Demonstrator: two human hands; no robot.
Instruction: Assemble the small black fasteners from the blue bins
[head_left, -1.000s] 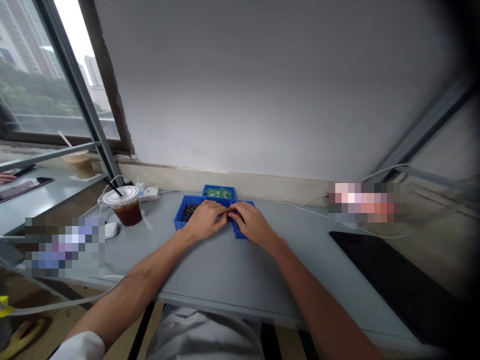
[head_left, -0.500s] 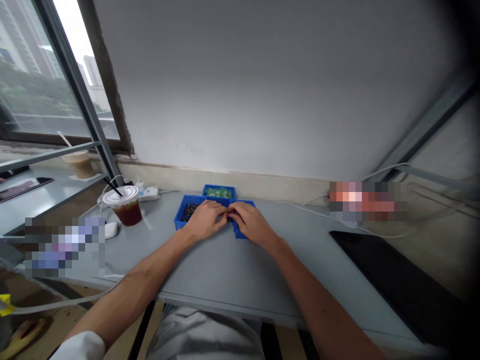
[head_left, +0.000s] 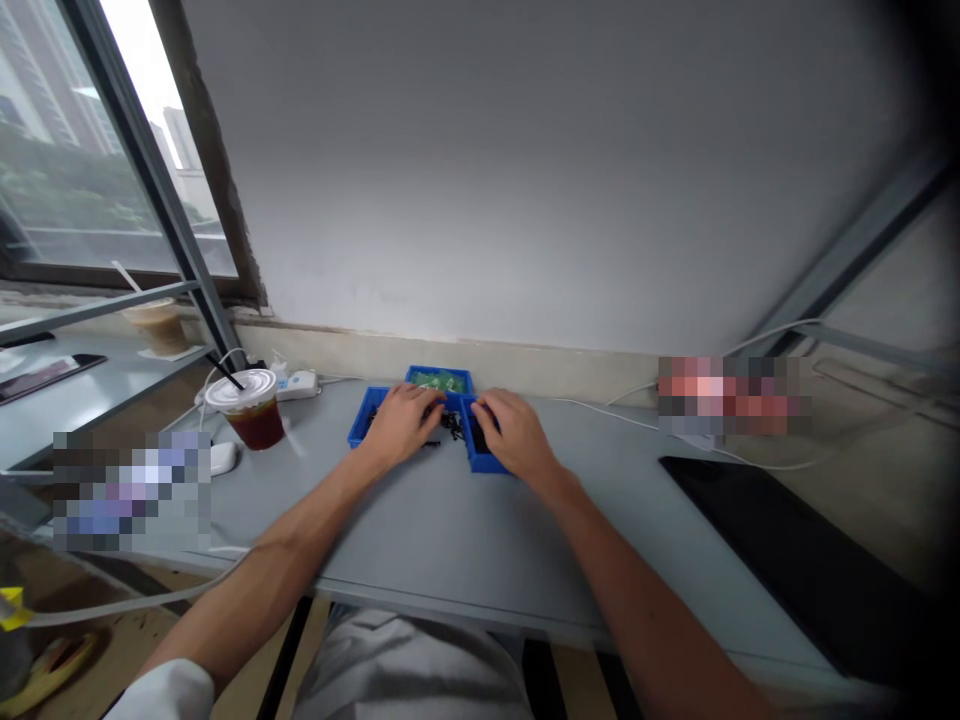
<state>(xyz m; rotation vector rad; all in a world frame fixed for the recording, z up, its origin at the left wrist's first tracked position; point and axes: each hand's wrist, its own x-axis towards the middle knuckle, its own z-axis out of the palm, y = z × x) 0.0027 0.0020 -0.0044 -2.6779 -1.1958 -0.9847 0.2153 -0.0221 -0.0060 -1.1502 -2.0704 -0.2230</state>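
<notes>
Two blue bins stand side by side on the grey table. My left hand [head_left: 405,422] is over the left blue bin [head_left: 360,425], palm down, its thumb and fingers drawn together near the gap between the bins; anything between the fingertips is too small to make out. My right hand [head_left: 516,432] reaches over the right blue bin [head_left: 486,464], thumb and fingers apart, tips just above or inside it. Small black pieces [head_left: 452,425] lie loose on the table between the hands. Behind stands a third blue bin [head_left: 439,370] with green packets [head_left: 439,382].
A lidded cup of dark drink [head_left: 253,415] stands at the left, near a white power strip [head_left: 298,384] and a white case [head_left: 223,459]. A black flat panel [head_left: 780,550] lies at the right. White cables [head_left: 622,415] run along the wall.
My hands, fingertips together earlier, have come apart. The right hand has shifted right over its bin, the left slightly left. Black pieces between them now show.
</notes>
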